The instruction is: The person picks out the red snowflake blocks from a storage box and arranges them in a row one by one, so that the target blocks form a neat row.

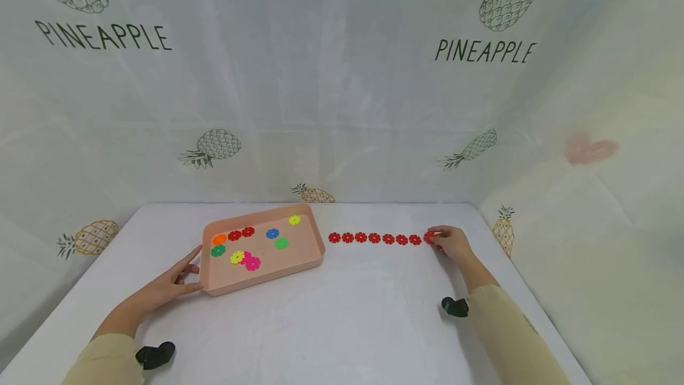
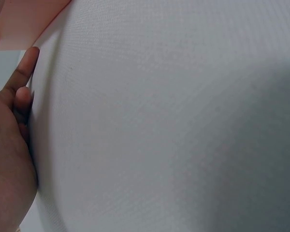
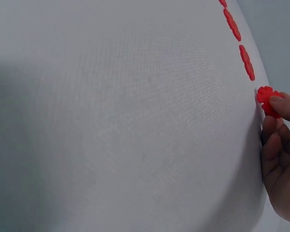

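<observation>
At the right end of a row of red flower-shaped plastic discs (image 1: 374,238), my right hand (image 1: 451,243) pinches one more red flower-shaped disc (image 3: 264,95) between thumb and fingers. That disc is tilted up off the cloth in the right wrist view. My left hand (image 1: 164,289) rests by the pink tray (image 1: 293,264), its spread thumb and fingers touching the tray's left side and near corner. Inside the tray lie two red discs (image 1: 241,233), an orange disc (image 1: 219,239), a blue disc (image 1: 272,233) and several yellow, green and pink ones.
A white cloth (image 1: 331,325) covers the table. Behind it hangs a pale curtain (image 1: 342,88) printed with pineapples, and it continues along both sides. A black strap end (image 1: 454,306) sticks out at the right wrist, another black strap end (image 1: 156,355) at the left.
</observation>
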`<state>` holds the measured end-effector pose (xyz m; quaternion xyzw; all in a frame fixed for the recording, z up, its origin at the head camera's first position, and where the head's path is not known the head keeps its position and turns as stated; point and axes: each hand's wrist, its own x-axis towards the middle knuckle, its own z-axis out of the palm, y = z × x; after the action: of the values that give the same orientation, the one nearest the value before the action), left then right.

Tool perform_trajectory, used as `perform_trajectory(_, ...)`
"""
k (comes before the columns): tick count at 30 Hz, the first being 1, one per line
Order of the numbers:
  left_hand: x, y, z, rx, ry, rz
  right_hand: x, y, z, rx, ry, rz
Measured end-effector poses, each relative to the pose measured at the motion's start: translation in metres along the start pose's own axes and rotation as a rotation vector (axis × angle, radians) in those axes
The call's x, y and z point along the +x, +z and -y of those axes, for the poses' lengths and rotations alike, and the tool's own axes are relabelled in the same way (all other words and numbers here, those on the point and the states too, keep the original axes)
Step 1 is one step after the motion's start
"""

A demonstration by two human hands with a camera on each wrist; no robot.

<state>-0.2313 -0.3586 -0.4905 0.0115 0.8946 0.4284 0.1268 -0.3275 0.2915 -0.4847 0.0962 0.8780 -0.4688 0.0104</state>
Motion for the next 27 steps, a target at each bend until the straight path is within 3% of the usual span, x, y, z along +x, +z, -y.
perform_trajectory(14, 0.0013, 0.0, 0.0017, -0.008, -0.003, -0.001, 0.0049, 0.0032, -0.0047, -0.027, -0.032, -0.039)
perform_trajectory(27, 0.0029, -0.0005, 0.0037, -0.025, 0.005, 0.003, 0.0051, 0.0053, -0.0035, -0.033, -0.009, -0.048)
